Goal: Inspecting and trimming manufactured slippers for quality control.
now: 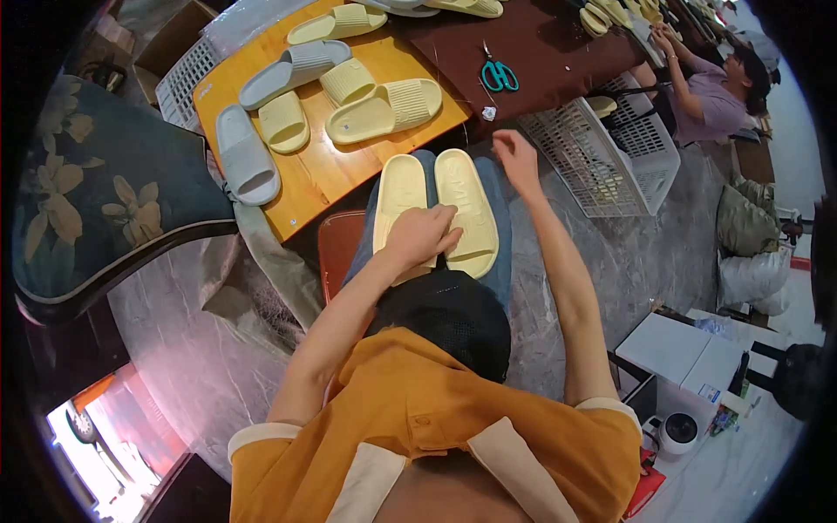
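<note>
Two pale yellow slippers lie side by side across my lap: a left slipper (401,180) and a right slipper (465,196), toe straps toward me. My left hand (422,235) rests over the left slipper, loosely curled, its thumb and finger reaching onto the right slipper's inner edge. It covers part of the left slipper. Raised beside the table's near right corner, my right hand (516,162) is apart from the slippers. Its fingers are bent together; anything between them is too small to see. Teal-handled scissors (499,76) lie beyond it on a dark brown cloth (549,44).
Several yellow and grey slippers, including a grey slipper (247,155), lie on the orange wooden table (327,185). White plastic crates (602,166) stand at the right. An upholstered chair (113,192) is at left. Another person (711,96) works at the far right.
</note>
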{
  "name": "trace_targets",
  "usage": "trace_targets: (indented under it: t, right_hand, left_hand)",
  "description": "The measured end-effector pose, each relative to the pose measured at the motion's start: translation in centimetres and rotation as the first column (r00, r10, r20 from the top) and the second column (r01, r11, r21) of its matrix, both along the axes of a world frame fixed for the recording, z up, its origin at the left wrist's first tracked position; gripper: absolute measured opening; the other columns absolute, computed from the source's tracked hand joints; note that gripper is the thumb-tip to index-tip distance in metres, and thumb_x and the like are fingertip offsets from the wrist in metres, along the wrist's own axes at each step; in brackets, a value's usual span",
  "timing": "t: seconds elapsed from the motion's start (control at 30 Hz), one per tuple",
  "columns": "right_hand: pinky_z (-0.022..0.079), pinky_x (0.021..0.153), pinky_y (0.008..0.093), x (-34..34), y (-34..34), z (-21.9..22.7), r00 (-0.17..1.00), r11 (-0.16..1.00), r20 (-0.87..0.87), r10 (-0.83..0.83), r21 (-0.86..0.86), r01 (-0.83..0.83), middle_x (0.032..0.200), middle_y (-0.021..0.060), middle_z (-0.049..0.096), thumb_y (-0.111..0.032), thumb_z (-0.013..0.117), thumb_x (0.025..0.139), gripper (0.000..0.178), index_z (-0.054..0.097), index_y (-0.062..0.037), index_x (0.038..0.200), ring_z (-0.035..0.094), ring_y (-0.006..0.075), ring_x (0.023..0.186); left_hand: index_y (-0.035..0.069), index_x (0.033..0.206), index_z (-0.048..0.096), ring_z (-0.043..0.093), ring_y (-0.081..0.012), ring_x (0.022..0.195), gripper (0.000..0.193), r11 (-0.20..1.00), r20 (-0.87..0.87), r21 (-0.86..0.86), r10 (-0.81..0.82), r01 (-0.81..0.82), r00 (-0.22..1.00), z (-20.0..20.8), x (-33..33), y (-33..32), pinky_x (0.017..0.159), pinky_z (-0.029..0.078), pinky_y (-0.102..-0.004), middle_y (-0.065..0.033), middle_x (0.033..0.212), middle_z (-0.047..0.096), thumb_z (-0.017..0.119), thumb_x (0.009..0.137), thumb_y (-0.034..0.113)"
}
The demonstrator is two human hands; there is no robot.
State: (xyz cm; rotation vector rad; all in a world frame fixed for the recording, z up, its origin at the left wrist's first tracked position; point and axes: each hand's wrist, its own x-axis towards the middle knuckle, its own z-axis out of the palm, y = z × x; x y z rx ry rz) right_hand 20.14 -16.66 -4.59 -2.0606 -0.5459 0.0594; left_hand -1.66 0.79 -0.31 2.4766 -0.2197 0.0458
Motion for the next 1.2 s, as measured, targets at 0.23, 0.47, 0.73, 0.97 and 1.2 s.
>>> trace_targets:
  t: [0.23, 0.47, 0.73, 0.97, 1.2]
  right_hand:
    - [0.034, 0.108, 0.0431, -14.3, -4.1, 4.6, 0.946, 0.913, -0.075, 0.316, -0.245, -0.325, 0.135, 0.0227, 0.044, -0.03, 0.082, 0.068, 0.09, 0.04, 0.0014, 0.141, 0.041, 0.038, 0.128]
    - [0.048, 0.091, 0.0371, -17.1, -5.6, 0.4, 0.935, 0.989, -0.326, -0.141, -0.085, 0.119, 0.122, 0.0204, 0.055, -0.01, 0.07, 0.077, 0.066, 0.043, 0.0024, 0.136, 0.059, 0.0297, 0.107]
    - [0.042, 0.101, 0.0295, -16.0, -8.1, 3.6, 0.862, 0.83, -0.487, -0.139, 0.418, 0.37, 0.131, 0.0095, 0.058, -0.001, 0.051, 0.093, 0.044, 0.05, -0.0011, 0.138, 0.055, 0.0188, 0.12]
    - [0.046, 0.096, 0.0282, -13.9, -10.5, 12.2, 0.929, 0.956, -0.338, 0.147, 0.289, -0.046, 0.121, 0.0081, 0.064, -0.004, 0.057, 0.092, 0.037, 0.059, -0.0006, 0.128, 0.06, 0.0156, 0.11]
    - [0.043, 0.097, 0.0272, -17.0, -7.2, 16.9, 0.815, 0.88, -0.343, 0.466, 0.27, -0.39, 0.119, 0.0084, 0.062, -0.001, 0.059, 0.086, 0.031, 0.065, -0.0019, 0.116, 0.058, 0.0166, 0.114]
  left_hand:
    - [0.004, 0.13, 0.051, 0.05, -0.0336, 0.118, 0.054, 0.987, 0.337, -0.092, 0.157, -0.133, 0.928, 1.9, -2.6, 1.2, 0.102, 0.037, -0.0447, -0.0149, 0.123, 0.055, 0.067, 0.083, 0.023]
    - [-0.001, 0.152, 0.012, 0.029, -0.0395, 0.139, 0.101, 0.905, -0.08, -0.38, 0.176, -0.193, 0.981, -0.4, -10.4, 4.8, 0.116, 0.022, -0.0441, -0.0255, 0.149, 0.031, 0.074, 0.075, 0.02]
    - [-0.003, 0.131, 0.052, 0.056, -0.0257, 0.118, 0.047, 0.617, -0.1, -0.578, 0.596, -0.534, 0.797, 0.8, -9.0, 4.8, 0.102, 0.041, -0.0339, -0.0172, 0.125, 0.06, 0.053, 0.084, 0.002]
    - [0.001, 0.126, 0.06, 0.057, -0.0129, 0.108, 0.033, 0.334, -0.288, -0.837, 0.405, -0.434, 0.868, 5.3, -7.8, 8.9, 0.095, 0.043, -0.0261, -0.0063, 0.117, 0.063, 0.043, 0.098, 0.007]
    - [-0.004, 0.116, 0.065, 0.061, -0.0178, 0.107, 0.039, 0.443, -0.282, -0.85, 0.077, -0.286, 0.956, 9.6, -9.0, 6.2, 0.097, 0.045, -0.0303, -0.0113, 0.115, 0.066, 0.04, 0.089, 0.009]
